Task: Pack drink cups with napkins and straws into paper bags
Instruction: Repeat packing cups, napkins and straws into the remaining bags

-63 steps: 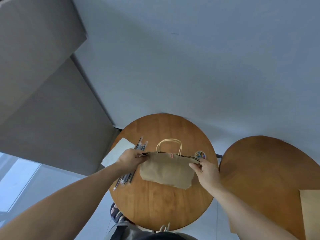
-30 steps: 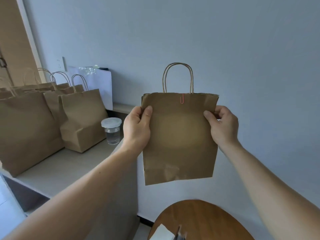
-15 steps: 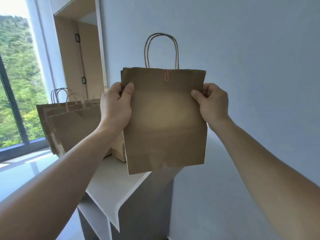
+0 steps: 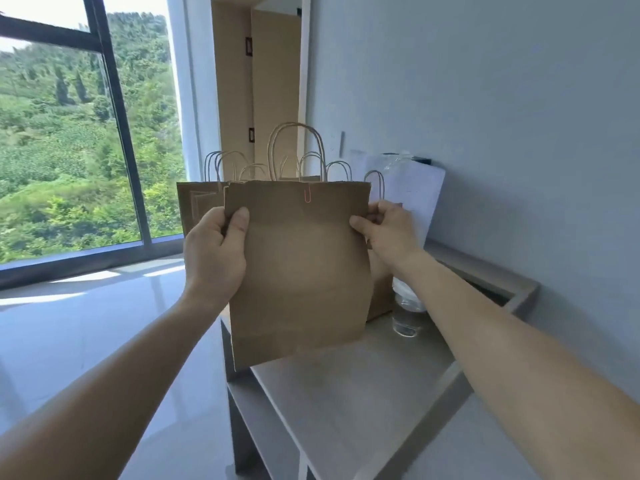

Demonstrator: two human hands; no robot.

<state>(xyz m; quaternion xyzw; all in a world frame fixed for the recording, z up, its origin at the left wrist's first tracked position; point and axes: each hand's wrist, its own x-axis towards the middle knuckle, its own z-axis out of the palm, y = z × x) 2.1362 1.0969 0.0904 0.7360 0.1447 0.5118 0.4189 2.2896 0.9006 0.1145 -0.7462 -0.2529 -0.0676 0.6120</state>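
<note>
Lifted off the round table and carried across the room, the bag (image 4: 298,268) now hangs over the counter (image 4: 346,393), and the other bags (image 4: 197,206), off to the left half a second ago, sit straight behind it. Both hands are on it and well apart. The left hand (image 4: 214,251) grips the left edge with its thumb on the front. The right hand (image 4: 384,230) pinches the right edge the same way. A red clip (image 4: 307,195) sits on the bag's top fold, under the handles (image 4: 296,150).

The bag is upright, long axis vertical, with its base clear of the surface and bare counter directly below. Setting it down looks like a straight drop, with no turn needed. The right hand sits further in over the counter, nearer the wall, while the left rides at the outer edge. Just under the right forearm stands a clear cup (image 4: 403,323), close to the bag's lower right corner. That, I'd say, is the spot to watch as the bag comes down.
</note>
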